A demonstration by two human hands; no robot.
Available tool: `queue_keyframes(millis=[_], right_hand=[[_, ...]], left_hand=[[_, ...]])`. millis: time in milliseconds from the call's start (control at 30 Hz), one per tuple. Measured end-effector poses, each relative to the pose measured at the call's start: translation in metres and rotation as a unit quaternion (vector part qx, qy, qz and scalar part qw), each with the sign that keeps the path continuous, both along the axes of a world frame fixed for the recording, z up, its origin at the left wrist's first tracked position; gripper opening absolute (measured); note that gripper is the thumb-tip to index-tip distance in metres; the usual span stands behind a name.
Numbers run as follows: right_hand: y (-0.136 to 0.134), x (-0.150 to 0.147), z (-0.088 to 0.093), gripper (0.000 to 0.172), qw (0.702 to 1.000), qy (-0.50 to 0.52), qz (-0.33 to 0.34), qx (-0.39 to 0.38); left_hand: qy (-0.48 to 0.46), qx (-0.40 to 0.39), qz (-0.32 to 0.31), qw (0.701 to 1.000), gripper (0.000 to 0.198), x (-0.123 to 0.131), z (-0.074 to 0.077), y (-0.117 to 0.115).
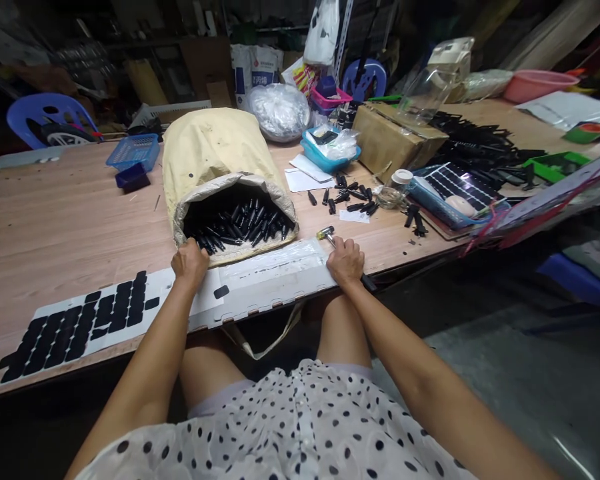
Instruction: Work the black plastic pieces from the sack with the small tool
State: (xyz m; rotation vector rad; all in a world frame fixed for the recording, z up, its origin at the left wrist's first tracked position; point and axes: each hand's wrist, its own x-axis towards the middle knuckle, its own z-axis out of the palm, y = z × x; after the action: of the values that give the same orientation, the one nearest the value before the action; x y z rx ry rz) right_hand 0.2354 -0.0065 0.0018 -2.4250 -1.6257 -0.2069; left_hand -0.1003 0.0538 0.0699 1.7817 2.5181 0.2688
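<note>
A cream woven sack [215,143] lies on its side on the table, its mouth facing me. Many black pen-shaped plastic parts [253,223] fill the opening. My left hand [190,262] is closed at the lower left corner of the mouth, gripping the sack's rim; its fingertips are partly hidden. My right hand [346,261] is wrapped round a small hammer [325,233] with a yellowish head. The hammer's dark handle sticks out below that hand. Between my hands, a flat strip of cardboard [270,293] with clear tape lies along the table's front edge.
Black adhesive pads [65,337] cover a white sheet at the left. Loose black parts [350,193] lie right of the sack, near a blue basket [330,153] and a cardboard box [395,137]. A tray with a solar panel [457,183] stands farther right.
</note>
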Motion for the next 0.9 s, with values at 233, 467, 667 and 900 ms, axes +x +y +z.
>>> queue_keyframes(millis=[233,467,667,900], right_hand=[[0.003,0.001,-0.008,0.039,1.0,-0.002,-0.001,0.009],[0.003,0.0,-0.008,0.039,1.0,-0.01,-0.004,0.006],[0.003,0.0,-0.009,0.04,1.0,-0.013,-0.002,0.004],[0.003,0.0,-0.01,0.039,1.0,-0.013,0.0,0.005]], left_hand=[[-0.083,0.044,0.042,0.995,0.03,-0.004,-0.002,0.004],[-0.403,0.143,0.034,0.903,0.038,0.017,-0.007,-0.02],[-0.59,0.08,-0.039,0.803,0.029,0.063,-0.031,-0.044],[-0.56,0.071,-0.113,0.818,0.027,0.074,-0.06,-0.056]])
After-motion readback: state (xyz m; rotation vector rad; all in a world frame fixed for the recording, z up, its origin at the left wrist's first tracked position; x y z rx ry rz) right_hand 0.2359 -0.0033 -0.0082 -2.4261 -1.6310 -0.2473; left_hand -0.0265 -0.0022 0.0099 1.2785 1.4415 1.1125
